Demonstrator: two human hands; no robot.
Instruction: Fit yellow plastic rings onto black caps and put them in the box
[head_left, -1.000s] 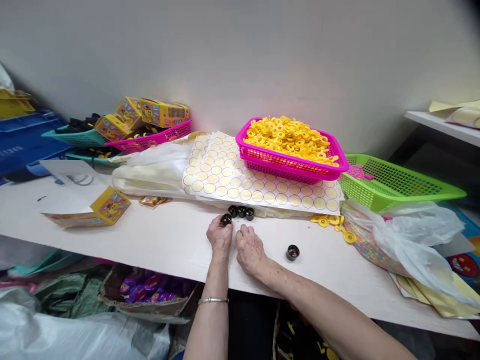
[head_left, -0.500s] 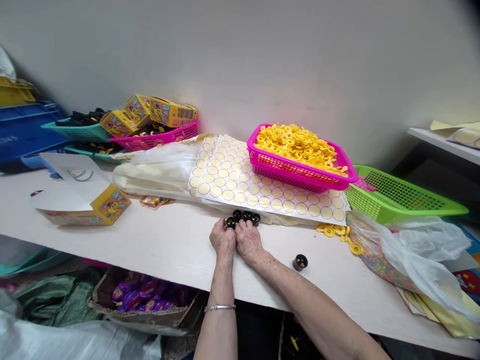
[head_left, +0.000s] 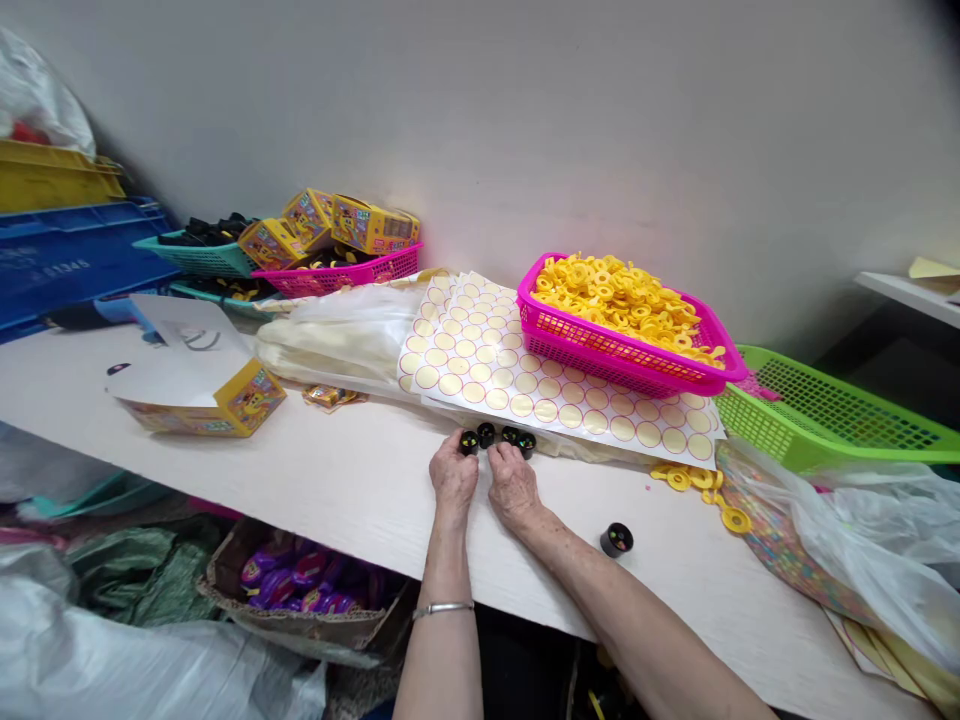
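Observation:
My left hand [head_left: 453, 478] pinches a small round black cup [head_left: 469, 442] with coloured bits inside, at the back of the bare tabletop strip. A second black cup [head_left: 486, 434] stands between my two hands. My right hand [head_left: 514, 486] has its fingers curled against a pair of black cups, one [head_left: 511, 435] beside the other [head_left: 528, 445]; its fingertips are partly hidden. Apart from these, a single black cup [head_left: 616, 540] stands to the right of my right forearm. Sheets of round cream stickers [head_left: 540, 388] lie just behind the cups.
A pink basket [head_left: 622, 366] of yellow ring-shaped pieces rests on the sticker sheets. Right of it are a green basket [head_left: 832, 405], loose yellow pieces [head_left: 736, 519] and a bag of coloured beads [head_left: 787, 545]. An opened yellow box [head_left: 251, 400] stands left, near a small packet [head_left: 328, 397].
My hands have come slightly apart, leaving a gap with one cup visible between them. The whole view has shifted, so the things on the table appear farther right.

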